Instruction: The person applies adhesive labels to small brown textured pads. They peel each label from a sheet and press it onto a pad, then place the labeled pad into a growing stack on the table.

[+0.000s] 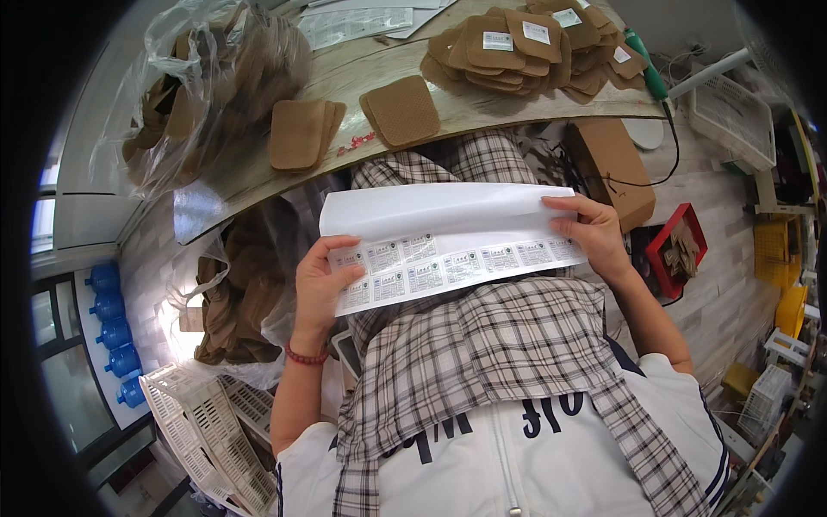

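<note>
Biggest thing here is the wood-grain table (pixel 379 62) up top, then the person's plaid apron (pixel 482 336) and white jacket (pixel 465 482), which has large dark lettering across the front, upside down from this angle. On the table's left there's a clear plastic bag (pixel 172 43) stuffed with brown pads, and toward the right a messy pile of brown pads (pixel 500 56).

The label sheet (pixel 448 211) is held up over the lap, just off the table edge: blank white along the top, two rows of printed labels below, the upper row shorter. Left hand (pixel 319 280) has its left end pinched, thumb on the front; right hand (pixel 596 237) grips the right end, thumb and fingers closed on it.

A few pads in the pile wear white stickers (pixel 536 33); the print's way too tiny to read. Smallest stuff: a red beaded bracelet (pixel 307 355) and some red bits (pixel 357 141) on the table.
</note>
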Action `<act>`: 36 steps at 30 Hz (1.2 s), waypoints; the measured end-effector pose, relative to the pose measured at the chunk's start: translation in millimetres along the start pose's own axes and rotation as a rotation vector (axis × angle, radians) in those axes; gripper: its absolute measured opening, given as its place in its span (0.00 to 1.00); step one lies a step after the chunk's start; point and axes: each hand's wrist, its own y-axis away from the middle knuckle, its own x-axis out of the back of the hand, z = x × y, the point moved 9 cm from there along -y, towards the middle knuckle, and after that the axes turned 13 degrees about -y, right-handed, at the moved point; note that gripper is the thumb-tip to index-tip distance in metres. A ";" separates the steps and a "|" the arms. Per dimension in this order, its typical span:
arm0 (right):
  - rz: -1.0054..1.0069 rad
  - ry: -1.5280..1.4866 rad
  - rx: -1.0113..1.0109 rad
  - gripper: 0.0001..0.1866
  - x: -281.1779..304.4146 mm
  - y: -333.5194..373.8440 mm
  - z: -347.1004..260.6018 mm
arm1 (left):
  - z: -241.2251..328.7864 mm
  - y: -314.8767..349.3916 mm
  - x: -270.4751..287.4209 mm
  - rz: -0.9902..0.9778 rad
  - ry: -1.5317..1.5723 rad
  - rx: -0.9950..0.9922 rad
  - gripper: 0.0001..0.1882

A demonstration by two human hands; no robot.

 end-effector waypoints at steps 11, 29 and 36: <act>-0.017 0.448 0.251 0.19 -3.9 -14.2 -31.6 | 18.6 2.5 4.8 0.087 -0.201 -0.108 0.24; -0.138 1.178 0.182 0.10 4.6 -53.9 5.2 | -57.4 -46.2 -10.3 -0.070 -0.291 0.170 0.05; -0.337 1.313 0.204 0.10 -80.2 -77.7 10.5 | -37.1 -48.8 -19.1 -0.031 -0.567 -0.100 0.06</act>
